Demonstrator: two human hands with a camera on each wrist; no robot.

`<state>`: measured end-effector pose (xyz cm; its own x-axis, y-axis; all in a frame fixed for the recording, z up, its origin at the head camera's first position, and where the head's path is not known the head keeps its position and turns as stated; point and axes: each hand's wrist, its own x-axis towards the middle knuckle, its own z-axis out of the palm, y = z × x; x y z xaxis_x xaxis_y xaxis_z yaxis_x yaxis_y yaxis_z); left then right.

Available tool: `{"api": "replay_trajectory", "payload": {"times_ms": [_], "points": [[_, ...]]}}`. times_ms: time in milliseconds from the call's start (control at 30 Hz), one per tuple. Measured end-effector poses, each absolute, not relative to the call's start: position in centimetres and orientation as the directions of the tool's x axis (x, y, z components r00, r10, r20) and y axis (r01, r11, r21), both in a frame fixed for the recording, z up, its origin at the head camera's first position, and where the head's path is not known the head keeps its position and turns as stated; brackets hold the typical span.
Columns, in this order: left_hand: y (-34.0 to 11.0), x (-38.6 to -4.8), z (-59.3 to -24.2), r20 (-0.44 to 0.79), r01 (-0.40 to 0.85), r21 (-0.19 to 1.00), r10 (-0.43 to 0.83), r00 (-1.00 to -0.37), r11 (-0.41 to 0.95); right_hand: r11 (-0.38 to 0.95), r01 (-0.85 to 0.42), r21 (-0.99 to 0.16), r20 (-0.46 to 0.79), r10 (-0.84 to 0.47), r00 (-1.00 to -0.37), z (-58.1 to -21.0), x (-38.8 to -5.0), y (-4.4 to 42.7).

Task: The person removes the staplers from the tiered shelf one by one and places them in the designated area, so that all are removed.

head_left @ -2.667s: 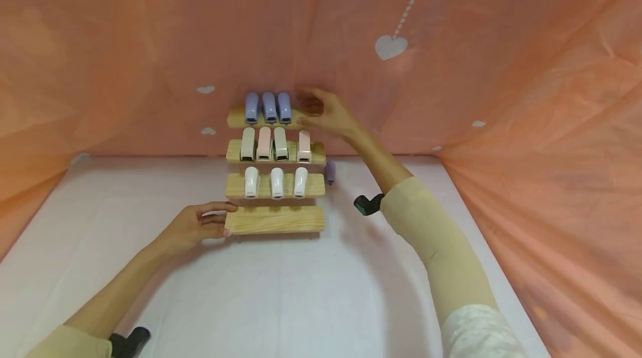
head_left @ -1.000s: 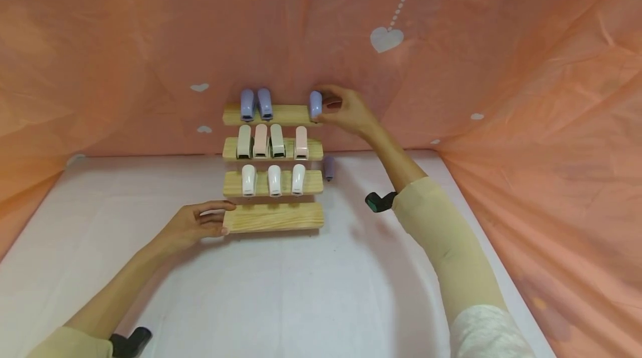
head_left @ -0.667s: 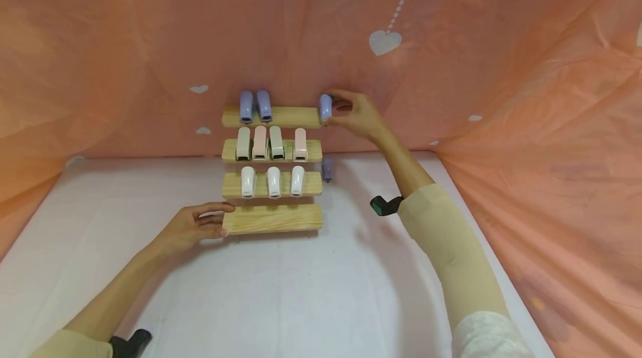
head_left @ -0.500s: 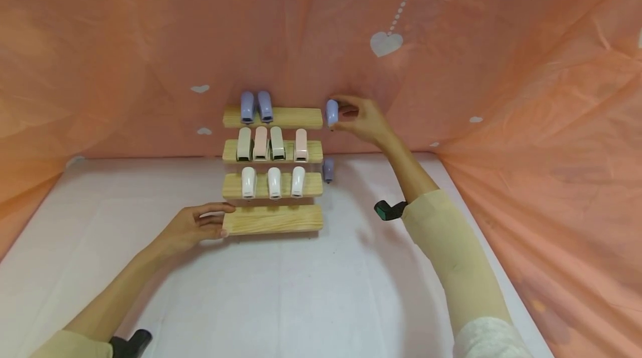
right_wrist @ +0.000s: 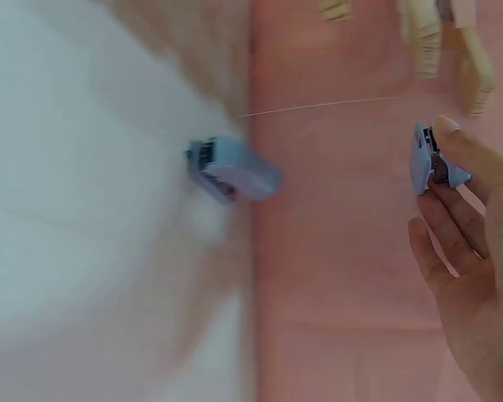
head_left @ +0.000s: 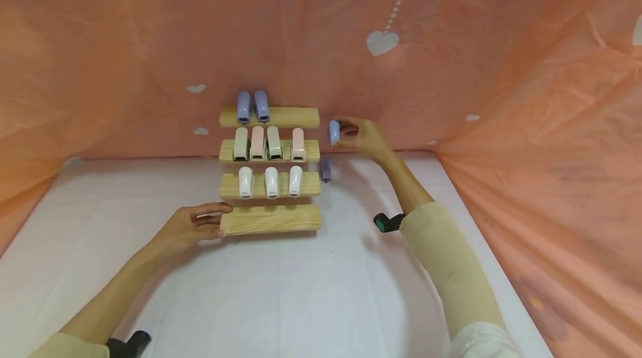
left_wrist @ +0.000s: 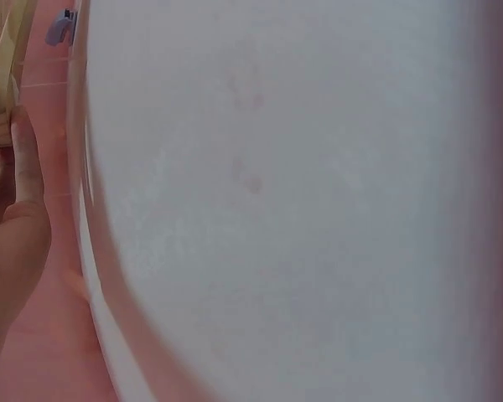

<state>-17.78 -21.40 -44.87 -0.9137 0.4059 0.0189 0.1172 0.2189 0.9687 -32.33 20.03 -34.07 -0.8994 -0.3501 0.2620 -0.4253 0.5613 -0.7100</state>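
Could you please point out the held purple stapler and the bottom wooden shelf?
Held purple stapler (head_left: pixel 334 132), head view: middle of its casing.
Bottom wooden shelf (head_left: pixel 271 219), head view: middle of its bare surface.

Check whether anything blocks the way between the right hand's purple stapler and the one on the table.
Nothing visible: the head and right wrist views show open space between the held stapler and the lower stapler; the wooden shelves stand to one side.

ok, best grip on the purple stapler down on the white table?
Probably pinch the purple stapler across its narrow body, coming from the right: its long sides face roughly left and right, the wooden rack is close on its left, and its right looks open.
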Motion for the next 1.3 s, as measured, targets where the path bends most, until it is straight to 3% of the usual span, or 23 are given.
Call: {"api": "replay_trajectory", "payload": {"times_ms": [933, 1300], "points": [[-21.5, -17.7, -45.1, 0.016, 0.085, 0.986, 0.431, -0.902, 0.14, 0.457, -0.351, -0.817, 0.21, -0.332, -0.92, -41.3, -31.9, 21.1], [-21.6, -17.9, -45.4, 0.031, 0.094, 0.988, 0.441, -0.897, 0.121, 0.543, -0.276, -0.793, 0.135, -0.284, -0.949, -43.8, -32.0, 21.2]]}}
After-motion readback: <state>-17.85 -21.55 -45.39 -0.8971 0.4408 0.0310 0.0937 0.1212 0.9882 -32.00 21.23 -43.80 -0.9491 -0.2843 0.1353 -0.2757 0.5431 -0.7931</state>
